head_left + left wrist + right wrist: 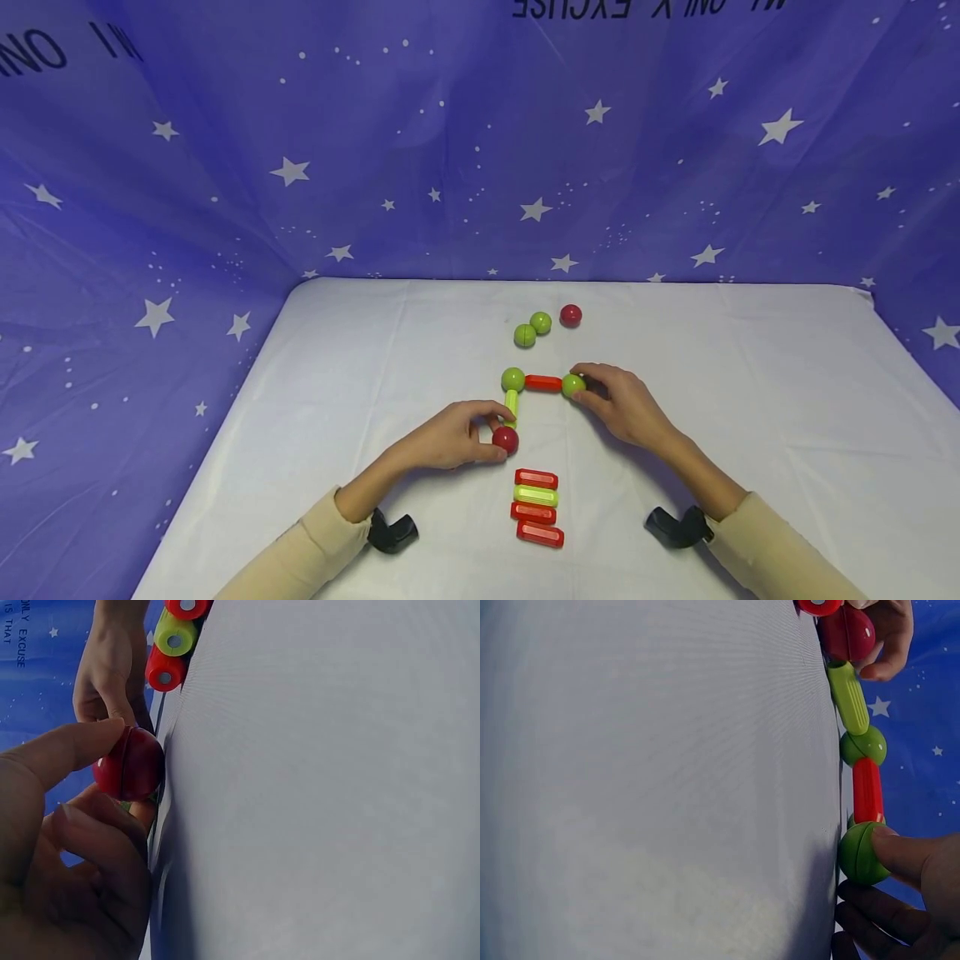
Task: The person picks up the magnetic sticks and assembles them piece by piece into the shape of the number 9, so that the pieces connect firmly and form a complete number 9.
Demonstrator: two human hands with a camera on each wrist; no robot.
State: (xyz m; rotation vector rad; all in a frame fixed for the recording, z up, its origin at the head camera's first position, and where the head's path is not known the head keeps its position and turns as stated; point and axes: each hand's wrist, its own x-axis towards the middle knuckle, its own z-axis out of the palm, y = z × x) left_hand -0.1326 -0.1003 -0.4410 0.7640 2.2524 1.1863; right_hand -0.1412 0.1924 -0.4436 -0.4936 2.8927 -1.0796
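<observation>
Table edge [675, 287]: beyond green corner ball [513, 379] and three loose balls [541, 323].
White cloth [787, 367]: wide both sides of corner ball; four loose rods [536, 496] nearer.
Left hand [453, 435]: reaches from left, pinching red ball [506, 440] at lime rod [512, 404]'s near end.
Right hand [628, 408]: reaches from right, fingertips gripping green end ball [572, 385], red rod [543, 383] between it and corner ball.

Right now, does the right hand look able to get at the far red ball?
Probably yes: only bare white cloth shows between the right hand and the far red ball, though the hand would likely first have to release the green ball it pinches.
</observation>
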